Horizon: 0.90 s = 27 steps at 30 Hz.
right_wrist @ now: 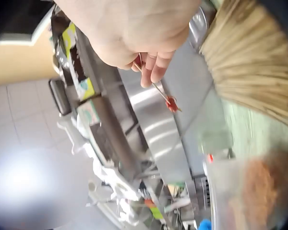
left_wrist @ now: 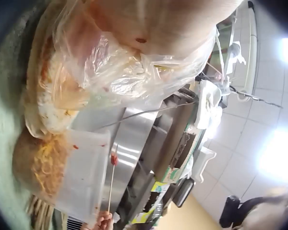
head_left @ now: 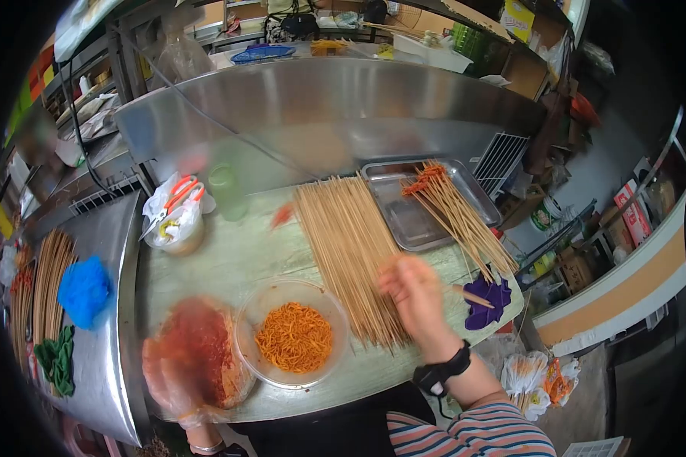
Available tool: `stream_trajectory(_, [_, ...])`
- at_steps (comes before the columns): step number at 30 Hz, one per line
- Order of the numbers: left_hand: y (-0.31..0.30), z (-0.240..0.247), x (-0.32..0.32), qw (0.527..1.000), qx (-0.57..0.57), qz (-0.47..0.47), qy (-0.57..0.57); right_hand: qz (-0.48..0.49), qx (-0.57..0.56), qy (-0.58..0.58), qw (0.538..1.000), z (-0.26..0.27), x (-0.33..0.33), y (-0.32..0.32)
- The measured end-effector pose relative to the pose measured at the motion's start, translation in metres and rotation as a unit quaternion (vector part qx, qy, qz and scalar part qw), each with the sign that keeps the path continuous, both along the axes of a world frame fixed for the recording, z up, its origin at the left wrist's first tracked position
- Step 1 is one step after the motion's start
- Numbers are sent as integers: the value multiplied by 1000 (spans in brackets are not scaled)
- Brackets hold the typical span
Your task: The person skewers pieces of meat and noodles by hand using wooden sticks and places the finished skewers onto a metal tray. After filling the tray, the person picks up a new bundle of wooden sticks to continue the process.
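Observation:
My right hand (head_left: 415, 293) is raised over the bundle of bare bamboo skewers (head_left: 351, 259). It pinches one skewer (right_wrist: 157, 88) between thumb and fingers. A small red piece of food (right_wrist: 172, 104) sits near that skewer's tip; the blunt end sticks out behind the hand. On the left, my left hand (head_left: 168, 377), in a clear plastic glove (left_wrist: 120, 72), is at a bowl of red-sauced food (head_left: 225, 365). Blur and wrinkled plastic hide its fingers. Beside it stands a clear round tub (head_left: 339, 346) with orange shredded food (head_left: 293, 337).
A metal tray (head_left: 400, 225) holds finished-looking skewers (head_left: 465, 221) with red tips. Orange-handled scissors (head_left: 179, 194) lie on a white container (head_left: 183, 240). A green cup (head_left: 225, 190) stands at the back, a purple cloth (head_left: 486, 303) at right. A metal counter (head_left: 118, 365) adjoins on the left.

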State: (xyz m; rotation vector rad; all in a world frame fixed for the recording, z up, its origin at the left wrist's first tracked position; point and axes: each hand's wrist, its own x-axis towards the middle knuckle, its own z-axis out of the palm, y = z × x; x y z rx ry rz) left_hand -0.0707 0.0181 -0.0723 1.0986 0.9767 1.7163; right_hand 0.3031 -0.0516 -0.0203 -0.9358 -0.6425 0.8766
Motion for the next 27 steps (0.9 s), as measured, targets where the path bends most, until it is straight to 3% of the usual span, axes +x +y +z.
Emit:
stream_trajectory(4, [-4,-21,3,988,16,61,138,-150,42,25,988,-16,100,25])
stream_trajectory(8, [-11,-4,20,990,21,93,104,-245,-21,73,966,-50,181,49])
stream_trajectory(11, [-8,-16,12,991,13,89,101,-268,-61,81,958,-70,201,53])
stream_trajectory(14, [-6,-15,12,990,10,77,120,-247,-49,187,950,-80,207,52])
stream_trajectory(17, [-11,-13,9,990,-7,67,120,-38,-111,155,981,-80,196,45])
stream_trajectory(19, [-11,-15,10,993,-13,66,92,1,-186,-14,982,-53,153,52])
stream_trajectory(21, [-11,-12,14,991,-4,78,104,15,-235,-199,951,-48,122,65])
stream_trajectory(22, [-11,-13,14,990,1,84,109,-6,-255,-352,901,-52,112,71])
stream_trajectory(24, [-7,-33,-2,979,39,101,176,-47,-268,-628,729,-62,95,83])
stream_trajectory(25, [-7,-29,2,975,47,106,189,-54,-285,-669,684,-67,90,90])
stream_trajectory(27, [-9,-24,5,975,51,102,191,-39,-304,-673,673,-64,90,94])
